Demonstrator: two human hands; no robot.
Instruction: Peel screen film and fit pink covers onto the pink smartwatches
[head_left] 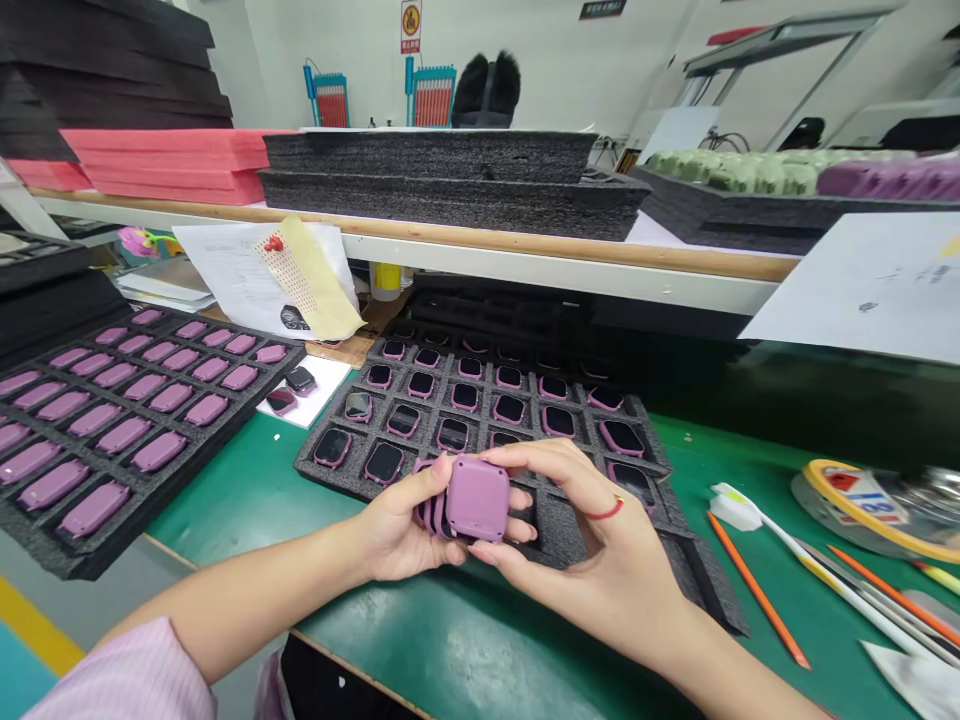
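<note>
Above the near edge of a black foam tray (559, 530), my left hand (397, 525) is wrapped round a small stack of purple watch cases (429, 512). The front purple watch case (478, 497) faces me with its plain side, a small screw hole at each corner. My right hand (607, 540) grips this case between fingers on its top edge and thumb at its bottom corner. It overlaps the stack; whether it touches the others I cannot tell. Watch cases with dark screens (385, 462) sit in the tray's compartments, and my hands hide some of them.
At left, another foam tray (82, 555) holds purple cases plain side up. Two watch cases lie on white paper (319, 385). To the right are an orange stick (757, 590), a toothbrush (825, 575) and a round container (877, 505). A shelf (525, 262) with foam stacks spans the back.
</note>
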